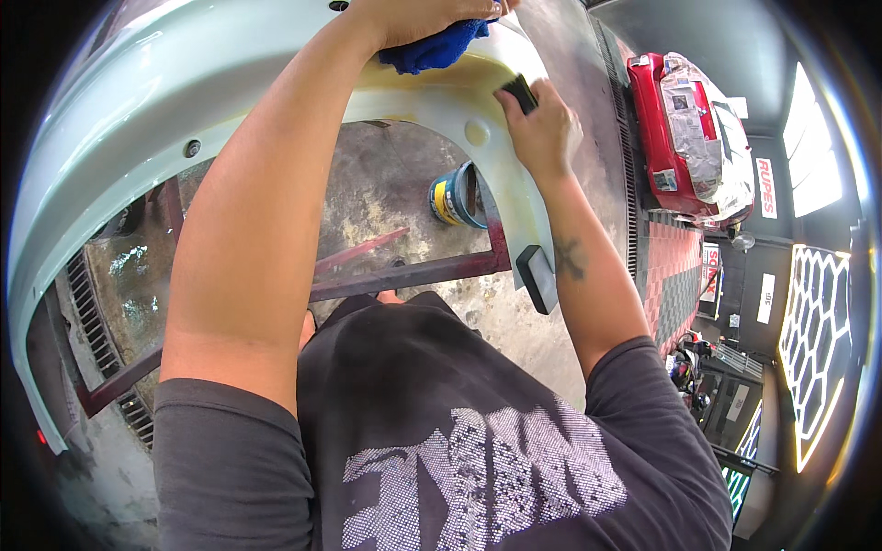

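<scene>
A pale green-white car body panel [266, 69] with a curved wheel arch lies in front of me. At the far edge of the picture my left hand [423, 16] is closed over a bunched blue cloth [439, 50], which rests on the panel. My right hand [549, 129] grips a small dark block [520, 94] against the panel, beside a yellowish patch [459, 72]. Below it, close to my right forearm, sits a black-backed sanding block [536, 278] with a pale sheet at its side.
A dark red metal stand [413, 275] runs beneath the panel. Inside the arch opening, a blue bucket [450, 197] with a yellow patch stands on the concrete floor. Floor grates [616, 138] line the right side. Farther right is a red car [654, 138] partly covered in paper.
</scene>
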Tool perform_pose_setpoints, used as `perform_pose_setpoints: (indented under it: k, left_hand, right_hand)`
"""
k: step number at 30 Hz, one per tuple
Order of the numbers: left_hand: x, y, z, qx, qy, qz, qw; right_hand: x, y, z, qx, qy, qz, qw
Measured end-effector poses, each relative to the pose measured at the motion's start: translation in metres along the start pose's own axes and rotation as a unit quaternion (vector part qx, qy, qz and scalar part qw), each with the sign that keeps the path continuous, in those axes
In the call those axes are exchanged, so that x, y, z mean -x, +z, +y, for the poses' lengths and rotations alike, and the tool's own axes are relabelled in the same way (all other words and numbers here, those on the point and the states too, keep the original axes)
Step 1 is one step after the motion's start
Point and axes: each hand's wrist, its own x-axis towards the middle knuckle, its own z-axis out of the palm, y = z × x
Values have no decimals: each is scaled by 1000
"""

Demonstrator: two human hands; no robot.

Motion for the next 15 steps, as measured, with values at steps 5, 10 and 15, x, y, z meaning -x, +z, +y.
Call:
perform_pose_setpoints:
  k: [5,10,15]
  left_hand:
    - [-1,14,-12,-70,9,75,995]
    - [1,1,2,-27,-63,7,998]
    - [-4,16,-14,-124,-6,55,991]
  right_hand:
    - [28,-16,27,74,4,-107,991]
    - [4,-10,-2,64,-51,-29,996]
    - [27,-12,36,70,-19,-77,994]
